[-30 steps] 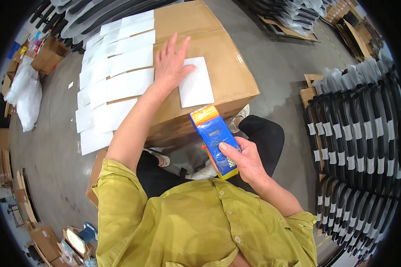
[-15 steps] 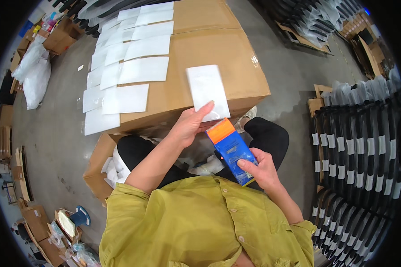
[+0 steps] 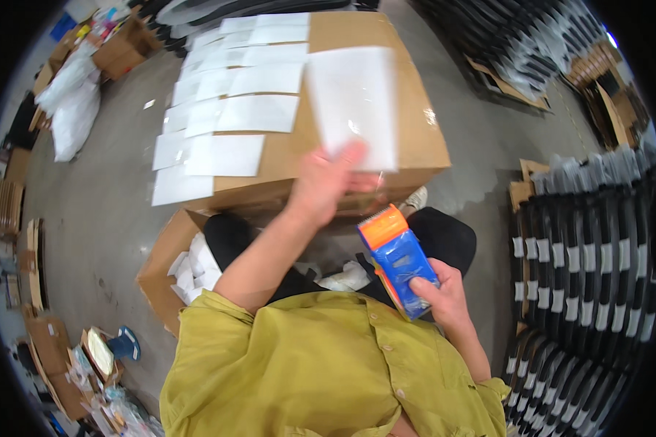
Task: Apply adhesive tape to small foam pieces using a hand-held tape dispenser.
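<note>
My left hand (image 3: pixel 323 180) pinches the lower edge of a white foam sheet (image 3: pixel 353 102), smeared by motion, and holds it up over the large cardboard box (image 3: pixel 420 149). In my right hand (image 3: pixel 447 295) is a blue and orange tape dispenser (image 3: pixel 404 262), its toothed orange end pointing up and away from me, just in front of the box's near side. Overlapping white foam sheets (image 3: pixel 259 113) lie in rows on the left part of the box top, with clear tape showing at some edges.
An open carton (image 3: pixel 160 273) with white pieces (image 3: pixel 194 271) stands by my left knee. Stacked black frames with white wraps (image 3: pixel 583 251) rise at the right. White plastic bags (image 3: pixel 74 120) lie on the floor at far left, and a blue spool (image 3: pixel 126 344) is at lower left.
My left hand has lifted the foam sheet up and away from me, apart from the dispenser. My right hand with the tape dispenser has shifted slightly right and toward me.
</note>
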`<state>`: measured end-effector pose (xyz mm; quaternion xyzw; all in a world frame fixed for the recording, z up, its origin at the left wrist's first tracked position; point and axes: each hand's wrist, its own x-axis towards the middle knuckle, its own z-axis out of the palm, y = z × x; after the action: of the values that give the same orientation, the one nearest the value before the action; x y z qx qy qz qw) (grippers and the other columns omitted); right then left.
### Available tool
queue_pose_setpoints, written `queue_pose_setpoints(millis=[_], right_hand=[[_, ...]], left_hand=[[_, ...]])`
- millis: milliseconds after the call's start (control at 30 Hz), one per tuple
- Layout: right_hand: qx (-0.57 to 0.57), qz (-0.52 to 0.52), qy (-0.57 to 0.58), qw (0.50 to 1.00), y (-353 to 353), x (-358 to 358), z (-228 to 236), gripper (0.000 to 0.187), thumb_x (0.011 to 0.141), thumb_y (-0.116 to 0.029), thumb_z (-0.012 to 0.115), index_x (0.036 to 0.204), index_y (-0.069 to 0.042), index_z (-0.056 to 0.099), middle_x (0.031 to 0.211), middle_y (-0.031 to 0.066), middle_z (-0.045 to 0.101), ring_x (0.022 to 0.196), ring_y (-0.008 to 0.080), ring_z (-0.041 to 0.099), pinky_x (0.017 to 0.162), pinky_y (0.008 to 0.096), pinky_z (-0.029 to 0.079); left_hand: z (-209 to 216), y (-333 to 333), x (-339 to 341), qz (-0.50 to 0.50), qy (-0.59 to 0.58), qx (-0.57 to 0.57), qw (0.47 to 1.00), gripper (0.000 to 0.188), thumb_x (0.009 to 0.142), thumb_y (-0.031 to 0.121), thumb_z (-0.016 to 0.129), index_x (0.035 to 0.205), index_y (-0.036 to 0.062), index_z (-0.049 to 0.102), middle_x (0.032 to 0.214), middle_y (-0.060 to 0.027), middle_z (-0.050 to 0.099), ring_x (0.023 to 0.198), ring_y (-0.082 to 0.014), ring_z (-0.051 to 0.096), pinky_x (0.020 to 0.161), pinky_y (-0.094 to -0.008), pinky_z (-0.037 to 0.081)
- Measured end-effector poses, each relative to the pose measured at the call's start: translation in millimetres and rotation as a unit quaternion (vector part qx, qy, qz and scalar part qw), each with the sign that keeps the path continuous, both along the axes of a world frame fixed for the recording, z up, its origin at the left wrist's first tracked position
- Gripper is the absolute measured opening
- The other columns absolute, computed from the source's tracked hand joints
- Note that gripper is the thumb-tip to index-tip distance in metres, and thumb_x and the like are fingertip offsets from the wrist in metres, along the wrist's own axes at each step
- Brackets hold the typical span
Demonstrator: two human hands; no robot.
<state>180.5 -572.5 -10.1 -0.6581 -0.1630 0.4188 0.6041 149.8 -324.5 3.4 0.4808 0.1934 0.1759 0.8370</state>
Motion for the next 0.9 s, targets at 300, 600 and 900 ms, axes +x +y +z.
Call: queue_pose_setpoints(millis=[300, 600, 900], right_hand=[[-0.036, -0.122, 0.091, 0.988, 8, 18, -44, 0.025, 0.083, -0.025, 0.055, 0.083, 0.0, 0.059, 0.072, 0.0037, 0.059, 0.06, 0.0096, 0.055, 0.056, 0.0236, 0.044], [-0.02, -0.127, 0.111, 0.986, -19, 21, -76, 0.027, 0.081, -0.022, 0.06, 0.088, 0.004, 0.059, 0.078, 0.007, 0.063, 0.064, 0.011, 0.059, 0.061, 0.0229, 0.048], [-0.024, -0.024, 0.119, 0.992, 8, 13, -82, 0.031, 0.082, -0.022, 0.059, 0.093, 0.007, 0.057, 0.084, 0.0118, 0.063, 0.071, 0.0149, 0.062, 0.067, 0.0264, 0.05]], left_hand=[[32, -70, -49, -0.049, -0.306, 0.665, 0.68, 0.016, 0.07, 0.007, 0.056, 0.086, 0.0054, 0.058, 0.074, -0.0042, 0.058, 0.066, -0.0166, 0.058, 0.057, -0.029, 0.049], [34, 62, -137, 0.15, 0.103, 0.866, 0.466, 0.048, 0.062, 0.005, 0.06, 0.109, 0.0125, 0.056, 0.102, -0.0099, 0.056, 0.095, -0.0239, 0.054, 0.093, -0.042, 0.036], [-19, 109, -109, 0.168, 0.217, 0.864, 0.423, 0.05, 0.065, 0.009, 0.064, 0.113, 0.0161, 0.052, 0.107, -0.0088, 0.051, 0.101, -0.0238, 0.048, 0.099, -0.0473, 0.026]])
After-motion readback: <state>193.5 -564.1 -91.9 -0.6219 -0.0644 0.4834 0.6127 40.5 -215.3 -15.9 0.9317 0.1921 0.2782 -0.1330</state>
